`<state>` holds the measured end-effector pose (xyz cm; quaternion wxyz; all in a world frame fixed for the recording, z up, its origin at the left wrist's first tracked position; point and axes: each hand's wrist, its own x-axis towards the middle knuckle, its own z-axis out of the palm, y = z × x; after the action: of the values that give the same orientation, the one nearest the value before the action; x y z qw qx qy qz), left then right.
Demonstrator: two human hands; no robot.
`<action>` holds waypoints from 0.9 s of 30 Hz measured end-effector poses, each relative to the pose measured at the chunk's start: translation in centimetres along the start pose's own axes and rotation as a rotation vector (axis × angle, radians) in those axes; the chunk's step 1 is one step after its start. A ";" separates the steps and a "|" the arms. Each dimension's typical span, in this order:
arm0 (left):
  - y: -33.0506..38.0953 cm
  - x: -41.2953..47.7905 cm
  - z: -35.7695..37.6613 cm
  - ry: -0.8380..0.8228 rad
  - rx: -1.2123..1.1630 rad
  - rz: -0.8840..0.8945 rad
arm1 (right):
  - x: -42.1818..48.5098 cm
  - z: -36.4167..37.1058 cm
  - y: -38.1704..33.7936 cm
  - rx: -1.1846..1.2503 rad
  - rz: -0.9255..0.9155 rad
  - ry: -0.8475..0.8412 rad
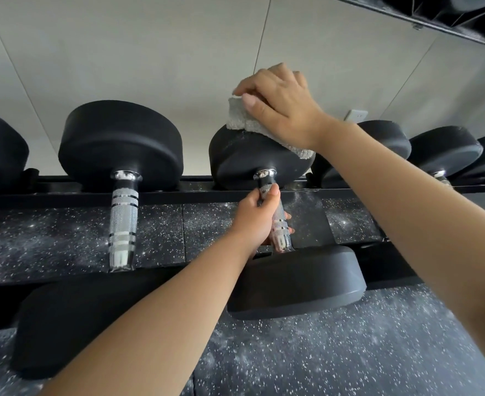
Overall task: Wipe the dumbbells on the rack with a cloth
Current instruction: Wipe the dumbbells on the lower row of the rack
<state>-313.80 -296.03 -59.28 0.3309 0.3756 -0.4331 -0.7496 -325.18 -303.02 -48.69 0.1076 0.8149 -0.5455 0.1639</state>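
while the left hand (260,221) grips one dumbbell (301,284) of six, the right hand (278,101) clutches one cloth (244,118) on it.

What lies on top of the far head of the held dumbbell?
A grey cloth, gripped by the right hand, lies on the far head. The surface under the cloth is covered and cannot be seen.

Soft, even light fills the scene, bright on the pale wall (150,52), and the shadows are faint. Small glints sit on the chrome dumbbell handles (122,224), while the black dumbbell heads (121,138) stay matte. Wide-angle distortion bows the rack rail (64,195) towards the edges. Focus is sharp throughout.
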 end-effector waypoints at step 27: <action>-0.2 0.2 -0.1 0.017 0.038 0.043 | 0.2 -2.2 1.0 0.432 0.227 -0.236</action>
<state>-313.83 -296.15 -59.54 0.3432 0.3786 -0.4525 -0.7309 -326.33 -302.76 -46.61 -0.1523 0.7659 -0.5946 0.1913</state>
